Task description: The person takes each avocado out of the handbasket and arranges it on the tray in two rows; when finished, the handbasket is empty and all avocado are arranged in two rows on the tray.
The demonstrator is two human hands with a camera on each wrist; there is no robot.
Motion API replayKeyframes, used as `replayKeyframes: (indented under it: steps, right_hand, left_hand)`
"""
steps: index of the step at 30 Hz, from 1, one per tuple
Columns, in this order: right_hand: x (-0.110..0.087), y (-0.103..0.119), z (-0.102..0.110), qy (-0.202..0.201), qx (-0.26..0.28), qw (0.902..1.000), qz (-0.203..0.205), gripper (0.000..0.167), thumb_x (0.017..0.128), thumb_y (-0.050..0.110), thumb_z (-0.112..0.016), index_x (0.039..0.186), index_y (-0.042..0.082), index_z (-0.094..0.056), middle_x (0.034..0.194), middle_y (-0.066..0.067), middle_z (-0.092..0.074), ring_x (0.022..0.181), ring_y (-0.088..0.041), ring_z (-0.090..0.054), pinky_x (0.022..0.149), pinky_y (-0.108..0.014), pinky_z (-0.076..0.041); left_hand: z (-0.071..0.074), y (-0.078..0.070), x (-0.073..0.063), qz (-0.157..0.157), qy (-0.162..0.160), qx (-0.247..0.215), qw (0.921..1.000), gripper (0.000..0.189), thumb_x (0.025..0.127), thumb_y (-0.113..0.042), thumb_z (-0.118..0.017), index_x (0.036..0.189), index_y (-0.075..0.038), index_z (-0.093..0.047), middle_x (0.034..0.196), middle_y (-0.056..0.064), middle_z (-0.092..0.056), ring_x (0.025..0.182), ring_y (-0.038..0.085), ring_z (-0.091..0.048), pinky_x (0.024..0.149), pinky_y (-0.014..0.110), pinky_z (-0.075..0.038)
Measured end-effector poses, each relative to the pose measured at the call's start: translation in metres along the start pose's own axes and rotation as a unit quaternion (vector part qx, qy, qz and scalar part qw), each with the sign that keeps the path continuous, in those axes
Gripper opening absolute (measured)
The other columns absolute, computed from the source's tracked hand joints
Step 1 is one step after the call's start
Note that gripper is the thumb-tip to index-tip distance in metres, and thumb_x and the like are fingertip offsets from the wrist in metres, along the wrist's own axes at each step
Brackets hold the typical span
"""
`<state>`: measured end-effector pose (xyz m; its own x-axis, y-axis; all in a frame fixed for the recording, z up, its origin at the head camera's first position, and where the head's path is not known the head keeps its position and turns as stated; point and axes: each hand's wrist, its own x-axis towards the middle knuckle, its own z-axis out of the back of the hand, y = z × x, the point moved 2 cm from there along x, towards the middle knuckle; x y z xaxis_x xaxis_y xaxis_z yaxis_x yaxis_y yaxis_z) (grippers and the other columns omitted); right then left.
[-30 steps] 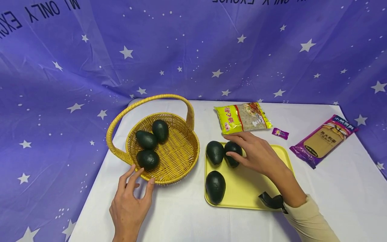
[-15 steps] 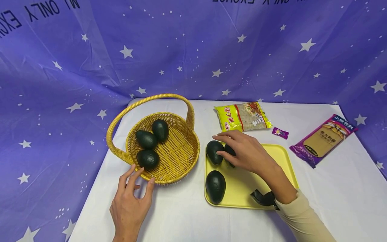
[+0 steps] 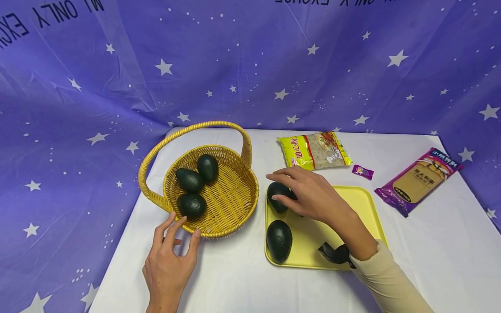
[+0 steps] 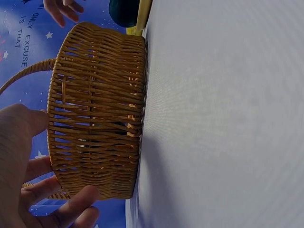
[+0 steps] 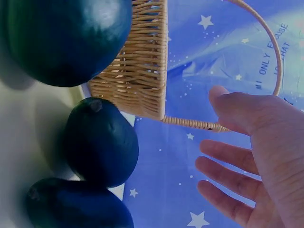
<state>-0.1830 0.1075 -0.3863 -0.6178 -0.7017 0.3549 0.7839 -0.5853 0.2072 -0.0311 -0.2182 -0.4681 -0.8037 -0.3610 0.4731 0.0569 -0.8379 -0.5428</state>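
My left hand [image 3: 168, 265] rests at the near-left side of a yellow wicker basket [image 3: 235, 174], fingers spread and fingertips touching its rim. Three dark green avocados, one of them the near avocado [image 3: 192, 206], lie on the left of the basket's floor. Over the far-left corner of a yellow tray [image 3: 313, 243], my right hand [image 3: 313, 191] hovers with loosely bent fingers and holds nothing. Beneath it sits an avocado [image 3: 276, 196], and a second avocado [image 5: 80, 204] is mostly hidden by the hand in the head view. Nearer me on the tray lies another avocado [image 3: 279, 241].
Behind the tray lies a yellow pasta packet [image 3: 315, 151], with a small purple sachet [image 3: 362, 172] beside it. A purple noodle packet [image 3: 419, 181] lies at the right. The basket's arched handle [image 3: 195, 127] rises above its rim. A starry purple cloth hangs behind the white table.
My right hand has shifted left, from above the right of the two far avocados to above the left one. My left hand and the basket stay put.
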Motion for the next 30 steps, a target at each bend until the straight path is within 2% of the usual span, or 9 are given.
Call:
replayKeyframes:
  steps: [6, 8, 15, 30]
  right_hand:
    - [0.008, 0.006, -0.003, 0.009, 0.008, 0.9999, 0.006, 0.049, 0.098, 0.036, -0.081, 0.143, 0.018, -0.069, 0.135, -0.002, -0.072, 0.124, -0.025, -0.069, 0.110, -0.051, -0.053]
    - [0.011, 0.008, -0.004, 0.012, 0.008, 0.9999, 0.009, 0.050, 0.098, 0.036, -0.081, 0.143, 0.018, -0.069, 0.134, -0.001, -0.072, 0.124, -0.024, -0.069, 0.110, -0.051, -0.053]
    - [0.020, 0.018, -0.007, 0.020, 0.005, 0.9994, 0.027, 0.049, 0.098, 0.035, -0.081, 0.143, 0.018, -0.069, 0.132, -0.002, -0.073, 0.121, -0.023, -0.069, 0.093, -0.045, -0.060]
    - [0.043, 0.040, -0.016, 0.037, 0.009, 0.9972, 0.065, 0.051, 0.098, 0.039, -0.081, 0.143, 0.020, -0.068, 0.130, -0.001, -0.073, 0.117, -0.020, -0.069, 0.093, -0.040, -0.060]
  left_hand:
    - [0.000, 0.000, 0.000, 0.001, 0.000, 0.000, 1.0000, 0.047, 0.087, -0.038, -0.090, 0.127, -0.018, -0.079, 0.146, 0.002, -0.067, 0.073, 0.023, -0.076, 0.049, 0.047, -0.052]
    - [0.001, 0.000, 0.000, 0.001, 0.001, 0.001, 1.0000, 0.047, 0.087, -0.039, -0.090, 0.128, -0.018, -0.079, 0.146, 0.002, -0.067, 0.072, 0.022, -0.076, 0.049, 0.046, -0.052]
    - [0.001, -0.001, 0.000, 0.003, 0.002, 0.002, 1.0000, 0.047, 0.087, -0.039, -0.090, 0.128, -0.019, -0.079, 0.146, 0.001, -0.067, 0.071, 0.021, -0.075, 0.050, 0.045, -0.053]
    - [0.001, 0.000, 0.000, 0.003, 0.002, 0.001, 1.0000, 0.046, 0.088, -0.041, -0.089, 0.128, -0.019, -0.078, 0.147, 0.000, -0.067, 0.071, 0.021, -0.075, 0.050, 0.046, -0.053]
